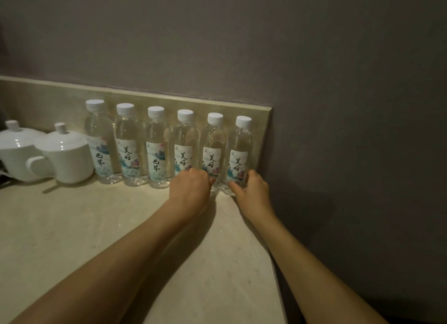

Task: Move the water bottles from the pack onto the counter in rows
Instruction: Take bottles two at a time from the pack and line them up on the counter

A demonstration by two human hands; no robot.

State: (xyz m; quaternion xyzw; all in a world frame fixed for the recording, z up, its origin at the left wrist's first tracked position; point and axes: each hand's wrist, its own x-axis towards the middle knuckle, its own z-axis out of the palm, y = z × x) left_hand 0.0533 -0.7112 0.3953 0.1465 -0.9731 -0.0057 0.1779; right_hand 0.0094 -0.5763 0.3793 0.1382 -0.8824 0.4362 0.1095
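Six clear plastic water bottles stand upright in one row on the counter [96, 227], a smooth beige stone-like slab, against the low matching backsplash [48, 98]. Each is cylindrical with a white ribbed screw cap and a white paper label printed with black brush characters.

Counting from 9 o'clock toward 3 o'clock: first bottle [99, 139], second bottle [129, 142], third bottle [156, 147], fourth bottle [184, 142], fifth bottle [212, 149], sixth bottle [239, 152]. Neighbours stand just beside one another.

At 9 o'clock of the row sit two glossy white ceramic lidded mugs [65, 154].

Both bare forearms extend from 6 o'clock. The left hand [189, 187], knuckles up, fingers curled, grips the base of the fourth bottle. The right hand [251, 188] wraps thumb and fingers round the base of the sixth bottle. A matte grey wall [338, 81] rises behind.
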